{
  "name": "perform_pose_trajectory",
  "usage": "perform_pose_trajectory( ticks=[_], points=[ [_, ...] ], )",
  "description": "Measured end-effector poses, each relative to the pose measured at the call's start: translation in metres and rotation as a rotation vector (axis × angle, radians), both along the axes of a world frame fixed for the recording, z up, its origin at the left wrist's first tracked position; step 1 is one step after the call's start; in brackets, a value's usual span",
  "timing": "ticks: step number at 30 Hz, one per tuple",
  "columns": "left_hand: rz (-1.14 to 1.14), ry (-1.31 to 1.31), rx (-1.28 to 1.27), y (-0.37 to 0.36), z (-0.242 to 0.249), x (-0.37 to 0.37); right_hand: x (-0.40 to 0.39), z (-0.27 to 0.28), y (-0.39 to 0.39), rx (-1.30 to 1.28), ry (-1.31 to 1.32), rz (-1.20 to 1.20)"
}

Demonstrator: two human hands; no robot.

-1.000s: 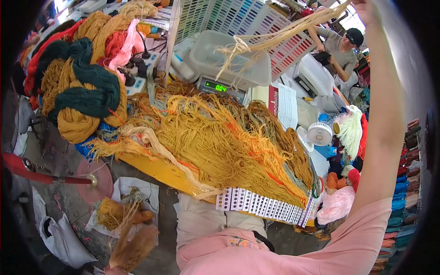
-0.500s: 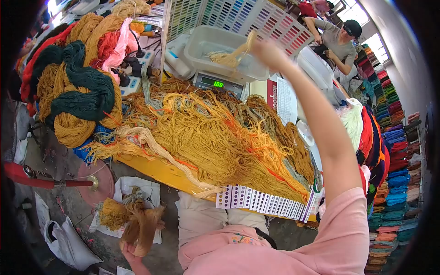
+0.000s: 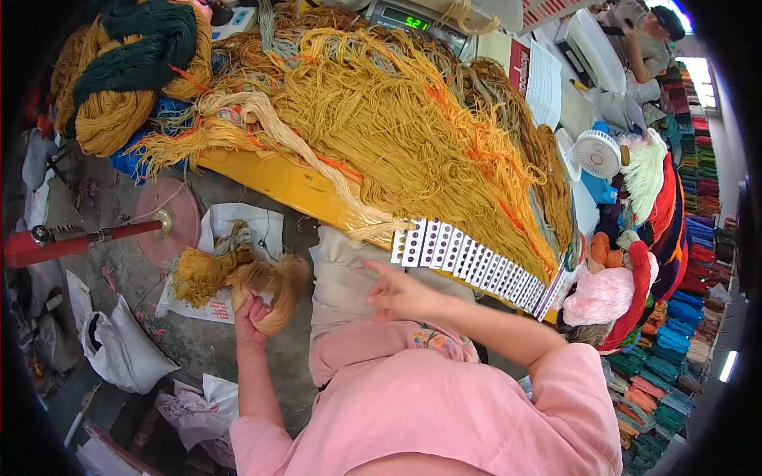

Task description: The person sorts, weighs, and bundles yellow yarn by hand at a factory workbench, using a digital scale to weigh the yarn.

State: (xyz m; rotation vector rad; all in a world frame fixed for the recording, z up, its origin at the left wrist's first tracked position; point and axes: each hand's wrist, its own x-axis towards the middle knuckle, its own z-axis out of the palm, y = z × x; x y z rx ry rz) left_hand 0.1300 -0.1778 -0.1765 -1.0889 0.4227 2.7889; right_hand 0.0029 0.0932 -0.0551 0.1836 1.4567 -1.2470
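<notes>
My left hand (image 3: 252, 316) is closed around a tan yarn hank (image 3: 279, 295), held beside my knee at lower left. Loose strands of the hank puff out above the fingers. Over my lap is my right hand (image 3: 394, 292), fingers stretched apart with nothing seen in them. It is near the front edge of the yellow table (image 3: 274, 189) and the strip of punched cards with yarn samples (image 3: 460, 250). A wide heap of mustard yarn (image 3: 381, 119) covers the tabletop, with a pale beige skein (image 3: 305, 151) lying across it.
A digital scale (image 3: 413, 22) with lit green digits stands behind the heap, under a plastic tub. At right are a small white fan (image 3: 597, 153) and pink yarn (image 3: 597, 297). A red post (image 3: 87, 238) lies at left. Another person (image 3: 647, 36) sits at upper right.
My right hand has come back from the tub to my lap, no longer holding yarn strands. My left hand has risen with the hank. The view has tipped down; the scale's digits differ.
</notes>
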Motion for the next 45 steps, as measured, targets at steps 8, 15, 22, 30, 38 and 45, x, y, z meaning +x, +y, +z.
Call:
perform_pose_trajectory(
  ticks=[8, 15, 22, 30, 38, 45],
  points=[
    [-0.226, -0.014, -0.081, -0.007, 0.002, 0.045, -0.01, -0.126, -0.079, -0.272, -0.194, -0.992],
    [-0.289, 0.109, 0.046, 0.006, 0.032, 0.042, -0.066, 0.012, -0.143, -0.811, -0.299, -0.597],
    [-0.417, 0.397, 0.139, 0.029, 0.066, -0.01, -0.129, 0.05, -0.089, -0.255, 0.288, -0.25],
    [-0.823, 0.479, -0.157, 0.081, 0.099, -0.069, -0.046, 0.162, -0.012, -0.754, 1.602, -0.013],
    [-0.625, 0.331, -0.335, 0.116, 0.123, -0.077, -0.02, 0.25, 0.01, -0.768, 2.097, -0.04],
    [-0.521, 0.269, -0.384, 0.097, 0.142, -0.07, -0.022, 0.257, 0.019, -0.696, 1.917, 0.153]
  ],
)
